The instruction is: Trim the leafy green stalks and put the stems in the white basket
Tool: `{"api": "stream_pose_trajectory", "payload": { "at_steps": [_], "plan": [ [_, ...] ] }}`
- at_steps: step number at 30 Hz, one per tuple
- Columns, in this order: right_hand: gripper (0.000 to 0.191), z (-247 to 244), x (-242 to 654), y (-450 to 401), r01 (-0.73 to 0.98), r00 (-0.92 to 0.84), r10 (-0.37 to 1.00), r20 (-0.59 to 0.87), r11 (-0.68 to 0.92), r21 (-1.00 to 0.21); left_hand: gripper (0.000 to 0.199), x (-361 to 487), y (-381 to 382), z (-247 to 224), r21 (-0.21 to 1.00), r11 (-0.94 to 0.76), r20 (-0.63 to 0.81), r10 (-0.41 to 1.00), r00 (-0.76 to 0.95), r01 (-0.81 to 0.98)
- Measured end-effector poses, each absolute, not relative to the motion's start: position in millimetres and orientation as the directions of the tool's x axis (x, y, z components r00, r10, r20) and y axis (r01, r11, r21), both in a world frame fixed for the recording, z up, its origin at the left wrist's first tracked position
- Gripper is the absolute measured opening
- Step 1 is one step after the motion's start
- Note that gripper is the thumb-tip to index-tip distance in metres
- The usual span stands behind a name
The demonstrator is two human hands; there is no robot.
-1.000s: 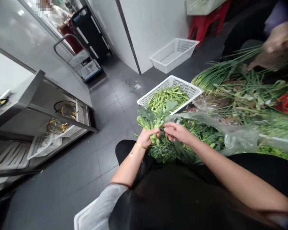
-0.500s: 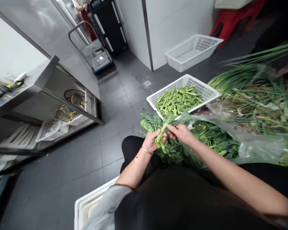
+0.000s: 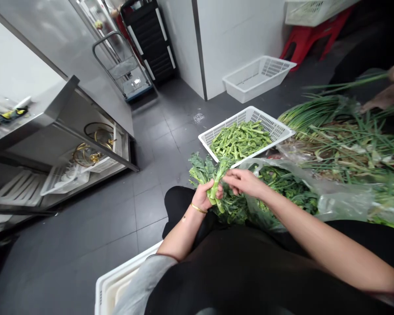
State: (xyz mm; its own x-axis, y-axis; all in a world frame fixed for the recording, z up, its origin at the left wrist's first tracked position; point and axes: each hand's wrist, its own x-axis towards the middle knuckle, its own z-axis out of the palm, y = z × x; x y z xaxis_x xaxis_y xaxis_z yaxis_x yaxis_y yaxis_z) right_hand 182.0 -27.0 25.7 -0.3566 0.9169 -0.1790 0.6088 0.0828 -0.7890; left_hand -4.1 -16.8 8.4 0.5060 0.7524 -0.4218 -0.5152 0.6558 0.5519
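Green leafy stalks [image 3: 215,187] are gripped in my left hand [image 3: 204,195], their leaves fanning up and to the left. Just right of them is my right hand [image 3: 242,181], its fingers curled close to the stalks; whether it pinches anything is too small to make out. Beyond my hands a white perforated basket [image 3: 280,131] holds a heap of trimmed green stems [image 3: 239,140]. Below and right of my right hand, an open clear plastic bag [image 3: 343,203] contains dark leafy greens [image 3: 290,188].
Spring onions [image 3: 318,111] lie at the right, where another person's hands [image 3: 389,94] hold some. A second white basket [image 3: 258,81] stands by the wall. Left are a steel shelf table [image 3: 61,109] and a trolley [image 3: 136,85]. White stacked trays [image 3: 107,284] sit at bottom left.
My right hand has shifted slightly left, its fingertips now higher beside the stalks. The other person's hands have come further into view at the right. The whole view has shifted slightly.
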Motion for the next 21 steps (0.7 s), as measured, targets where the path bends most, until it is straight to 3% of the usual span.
{"api": "stream_pose_trajectory", "payload": {
  "at_steps": [2,3,5,7,9,11,13,17,21],
  "plan": [
    [0.045,35,175,-12,0.521,-0.266,0.956,-0.124,0.034,-0.853,0.024,2,-22,9,0.557,0.65,-0.423,0.758,0.496,-0.517],
    [0.046,39,169,-10,0.553,-0.211,0.976,-0.058,0.07,-0.83,0.025,7,-24,10,0.572,0.628,-0.421,0.777,0.467,-0.528],
    [0.044,43,155,-20,0.688,-0.183,0.976,0.122,0.215,-0.693,0.027,15,-26,11,0.639,0.522,-0.403,0.853,0.331,-0.565],
    [0.035,42,144,-42,0.747,-0.287,0.924,0.251,0.38,-0.545,0.029,20,-26,13,0.732,0.398,-0.37,0.914,0.167,-0.554],
    [0.025,41,141,-63,0.728,-0.46,0.866,0.196,0.494,-0.475,0.031,20,-24,14,0.814,0.31,-0.328,0.943,0.051,-0.492],
    [0.029,41,150,-68,0.76,-0.512,0.859,0.013,0.46,-0.459,0.032,16,-23,13,0.882,0.246,-0.272,0.962,-0.008,-0.402],
    [0.042,43,165,-54,0.809,-0.417,0.898,-0.142,0.295,-0.509,0.029,11,-24,11,0.95,0.153,-0.176,0.983,-0.06,-0.272],
    [0.054,41,183,-8,0.703,-0.126,0.976,-0.176,-0.037,-0.71,0.028,5,-34,3,0.999,0.023,-0.023,1.0,0.012,-0.04],
    [0.053,25,166,-5,0.446,-0.117,0.981,-0.153,-0.086,-0.891,0.032,14,-38,3,0.979,0.048,-0.045,0.999,0.018,-0.199]
  ]
}}
